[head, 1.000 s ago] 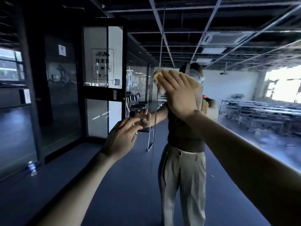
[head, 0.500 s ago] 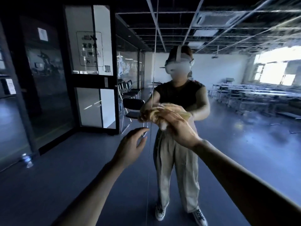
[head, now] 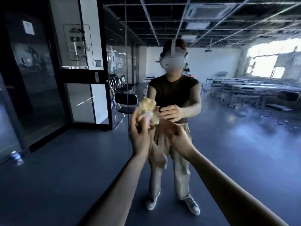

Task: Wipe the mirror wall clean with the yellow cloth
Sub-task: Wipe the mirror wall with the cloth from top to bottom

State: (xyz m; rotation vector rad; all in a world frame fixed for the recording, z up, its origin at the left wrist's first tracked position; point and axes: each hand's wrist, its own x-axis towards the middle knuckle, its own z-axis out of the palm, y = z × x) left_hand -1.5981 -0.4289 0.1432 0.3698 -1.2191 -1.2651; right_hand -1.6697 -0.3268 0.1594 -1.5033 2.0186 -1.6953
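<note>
yellow cloth (head: 147, 108): bunched up, held in front of the mirror wall (head: 244, 152). Can't tell if it touches the glass.
left hand (head: 140, 137): directly under the cloth, fingers curled around its lower part and gripping it.
right hand (head: 172, 132): just below-right of the cloth, motion-blurred. Its mirror image shows loose, spread fingers holding nothing.
Obstruction: both forearms and the cloth cover the waist area of the person's reflection (head: 172, 88), which stands right behind the cloth. Real and mirrored cloth overlap, and the edge between them is unclear.
mirror seam (head: 126, 62): vertical line just left of the cloth, running up to the ceiling reflection.
All in the reflection:
- black chairs (head: 125, 98) just left of the cloth, in a row
- glass door (head: 84, 79) with a sign, further left and above
- long tables (head: 244, 85) well right of the cloth, with a bright window (head: 267, 64) above them
Container: a clear water bottle (head: 16, 158), far left of and below the cloth, upright on the dark floor. Can't tell its contents.
</note>
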